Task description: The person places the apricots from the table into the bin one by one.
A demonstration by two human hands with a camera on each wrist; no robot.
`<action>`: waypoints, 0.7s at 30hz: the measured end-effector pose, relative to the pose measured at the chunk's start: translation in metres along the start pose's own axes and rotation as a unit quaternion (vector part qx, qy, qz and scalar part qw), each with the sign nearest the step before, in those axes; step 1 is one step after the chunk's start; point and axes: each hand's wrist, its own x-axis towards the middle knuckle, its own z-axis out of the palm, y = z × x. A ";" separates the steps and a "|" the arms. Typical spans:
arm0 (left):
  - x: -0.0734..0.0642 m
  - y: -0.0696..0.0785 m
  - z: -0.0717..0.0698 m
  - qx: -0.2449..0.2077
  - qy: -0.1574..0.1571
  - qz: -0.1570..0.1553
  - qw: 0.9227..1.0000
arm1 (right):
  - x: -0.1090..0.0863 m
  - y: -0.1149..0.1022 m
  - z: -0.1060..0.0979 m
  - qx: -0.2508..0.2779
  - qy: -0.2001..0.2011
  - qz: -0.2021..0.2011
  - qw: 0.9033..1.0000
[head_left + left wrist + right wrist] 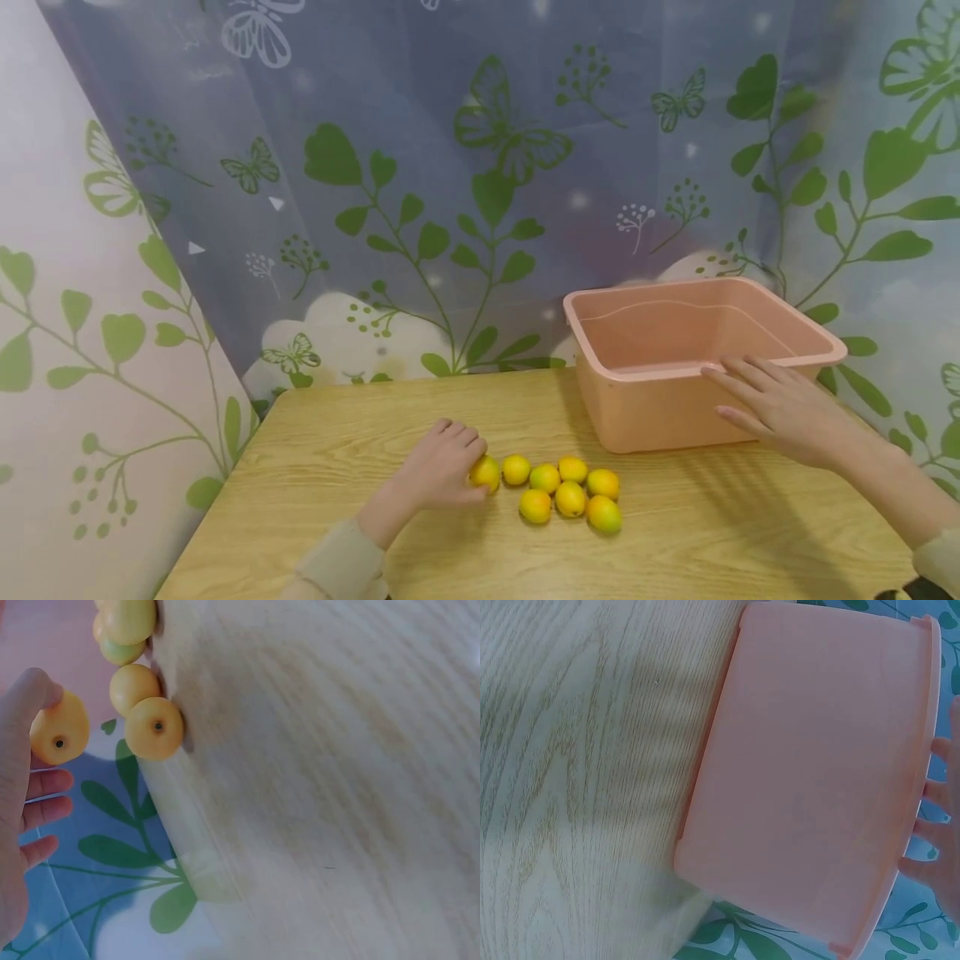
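My left hand [442, 467] pinches a small yellow fruit [484, 473] at the left end of a group of similar fruits [570, 499]. In the left wrist view the thumb lies on top of this held fruit [60, 729], with its dark stem spot showing; the other fingers reach out beneath it. Several more yellow fruits, some tinged orange or green, lie close together to its right. My right hand [783, 408] is at the front rim of a pink plastic basin [675, 412], its fingers extended. In the right wrist view its fingertips [913, 865] meet the rim.
The basin stands at the back right of a light wooden table [337, 442], near the wall. A curtain [420, 183] printed with green leaves and butterflies hangs behind the table and down both sides.
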 end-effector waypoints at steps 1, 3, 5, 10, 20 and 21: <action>0.002 0.000 -0.001 -0.001 0.000 0.000 1.000 | 0.000 0.000 0.000 0.000 0.002 -0.001 1.000; 0.005 -0.001 -0.003 0.000 -0.004 -0.001 1.000 | 0.001 -0.001 0.000 -0.001 0.007 -0.003 1.000; 0.008 -0.002 -0.004 0.000 -0.006 -0.005 1.000 | 0.001 -0.001 -0.001 -0.001 0.009 -0.004 1.000; 0.016 -0.005 -0.010 -0.005 0.018 -0.013 1.000 | 0.001 -0.001 0.000 -0.006 0.015 -0.007 1.000; 0.038 -0.009 -0.023 0.015 0.061 0.006 0.998 | 0.001 -0.001 0.000 -0.006 0.018 -0.009 1.000; 0.040 -0.009 -0.025 0.015 0.060 0.005 0.998 | 0.001 -0.001 0.000 -0.005 0.015 -0.007 1.000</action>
